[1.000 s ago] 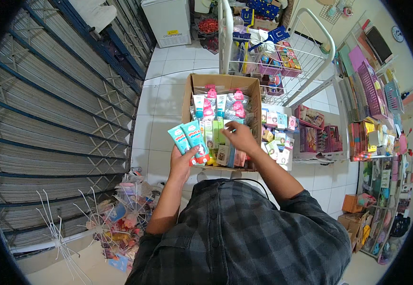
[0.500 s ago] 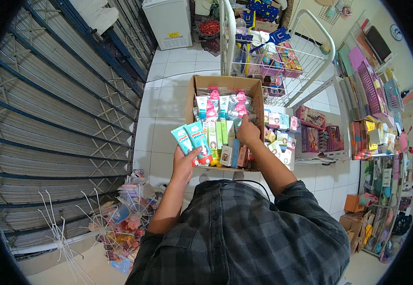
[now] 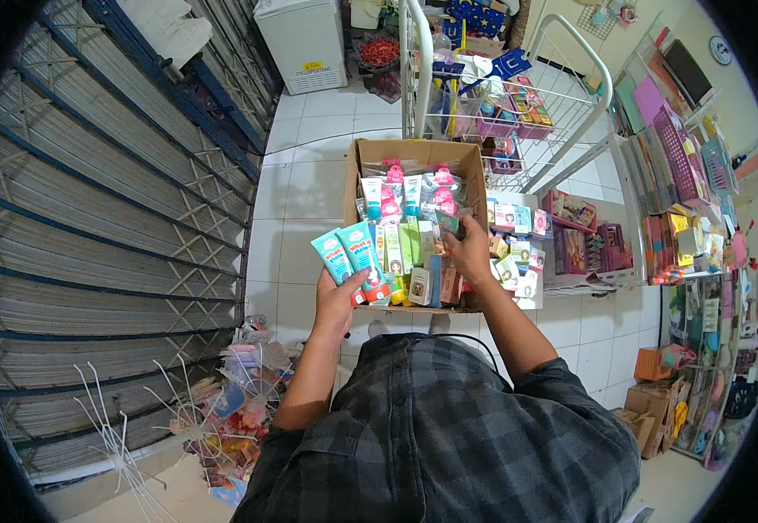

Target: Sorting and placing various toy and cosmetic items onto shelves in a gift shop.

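A pair of teal tubes with red caps (image 3: 360, 253) is held in my left hand (image 3: 338, 299), over the front-left part of an open cardboard box (image 3: 418, 150). My right hand (image 3: 470, 248) grips a small dark-green pack (image 3: 448, 221) at the box's right side; its lower part is hidden by my fingers. Inside the box are several pink-and-clear bagged packs (image 3: 394, 171), white-and-teal tubes (image 3: 411, 196) and upright cartons in green, blue and other colours (image 3: 414, 242).
Beside the box, a white surface bears small cartons (image 3: 518, 222). A wire trolley (image 3: 597, 61) stands behind, stocked shelves (image 3: 684, 170) at right. A folding metal gate (image 3: 100, 244) lines the left; wire racks and bagged goods (image 3: 240, 383) lie lower left. A white appliance (image 3: 301, 48) stands behind.
My right hand has moved slightly right and has drawn the green pack up from among the box's contents. My left hand still holds the two tubes, nearly in place.
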{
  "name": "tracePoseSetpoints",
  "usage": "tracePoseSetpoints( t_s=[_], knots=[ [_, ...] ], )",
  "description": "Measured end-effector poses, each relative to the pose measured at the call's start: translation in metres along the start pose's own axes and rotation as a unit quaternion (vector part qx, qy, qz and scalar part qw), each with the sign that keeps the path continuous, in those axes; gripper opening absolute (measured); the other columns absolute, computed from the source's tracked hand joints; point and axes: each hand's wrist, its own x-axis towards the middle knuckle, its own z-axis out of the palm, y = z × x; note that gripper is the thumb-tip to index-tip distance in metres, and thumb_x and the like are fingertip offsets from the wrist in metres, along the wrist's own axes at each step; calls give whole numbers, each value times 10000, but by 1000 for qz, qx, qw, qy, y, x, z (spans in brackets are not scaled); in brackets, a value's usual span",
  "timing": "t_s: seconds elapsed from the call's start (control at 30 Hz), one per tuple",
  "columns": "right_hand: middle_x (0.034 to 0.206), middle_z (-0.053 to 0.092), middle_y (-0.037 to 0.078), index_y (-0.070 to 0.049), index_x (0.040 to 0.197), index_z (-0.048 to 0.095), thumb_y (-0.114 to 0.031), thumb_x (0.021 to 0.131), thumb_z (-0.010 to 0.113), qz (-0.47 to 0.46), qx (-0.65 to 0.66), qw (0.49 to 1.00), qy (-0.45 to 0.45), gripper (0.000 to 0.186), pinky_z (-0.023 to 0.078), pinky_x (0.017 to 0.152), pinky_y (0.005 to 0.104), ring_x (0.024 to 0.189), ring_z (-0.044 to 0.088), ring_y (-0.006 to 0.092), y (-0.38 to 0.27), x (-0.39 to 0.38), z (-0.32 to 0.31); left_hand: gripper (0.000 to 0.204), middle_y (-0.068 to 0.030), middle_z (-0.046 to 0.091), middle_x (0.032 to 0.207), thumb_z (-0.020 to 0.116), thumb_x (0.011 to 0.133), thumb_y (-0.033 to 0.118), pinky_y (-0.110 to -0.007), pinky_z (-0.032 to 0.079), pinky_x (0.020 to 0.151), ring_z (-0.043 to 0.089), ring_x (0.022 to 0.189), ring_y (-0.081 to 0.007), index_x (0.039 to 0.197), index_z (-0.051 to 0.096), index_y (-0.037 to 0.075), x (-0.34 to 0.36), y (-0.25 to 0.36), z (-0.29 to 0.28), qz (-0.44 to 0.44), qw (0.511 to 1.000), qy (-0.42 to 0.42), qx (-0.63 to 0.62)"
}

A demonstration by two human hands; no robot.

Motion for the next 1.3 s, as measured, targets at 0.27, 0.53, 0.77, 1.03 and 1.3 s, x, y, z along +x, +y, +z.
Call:
tracePoseSetpoints(
  t_s=[0.27, 0.53, 0.77, 1.03, 1.3],
  knots=[
    [1045, 733, 25, -59, 1211, 650, -101, 990, 726, 81, 400, 913, -3, 238, 534, 835, 304, 934, 679, 115, -38, -18, -2, 452, -127, 691, 1268, 689, 945, -61, -412, 598, 985, 706, 1144, -244, 1359, 524, 17, 0, -4, 3, 3, 1000, -13, 9],
    [1111, 724, -3, -93, 1230, 661, -139, 1013, 687, 215, 450, 843, -201, 224, 582, 828, 344, 982, 686, 120, -56, -27, -15, 481, -119, 692, 1255, 722, 925, -40, -392, 587, 986, 703, 1136, -227, 1360, 524, 14, -25, -22, 29, 36, 999, 37, -1],
    [1072, 727, 72, 10, 1207, 669, -80, 1017, 670, 218, 437, 807, -333, 211, 597, 784, 339, 920, 706, 149, -62, -33, -24, 464, -113, 698, 1257, 699, 937, -43, -396, 586, 985, 703, 1138, -230, 1367, 534, 13, -72, -55, 55, 118, 980, 153, -43],
    [1110, 707, 25, -24, 1225, 641, -92, 1025, 655, 199, 347, 737, -545, 211, 544, 836, 316, 965, 665, 116, -64, -69, -27, 411, -92, 719, 1201, 700, 941, -27, -389, 582, 957, 717, 1067, -202, 1328, 567, 12, -177, -115, 93, 231, 912, 314, -128],
    [1052, 697, 17, -64, 1205, 623, -127, 1043, 630, 188, 251, 601, -735, 174, 559, 767, 287, 928, 663, 92, -59, -182, -31, 425, -126, 721, 1184, 739, 908, -36, -426, 625, 906, 733, 1041, -249, 1298, 573, -4, -303, -210, 132, 285, 776, 522, -212]
  ],
)
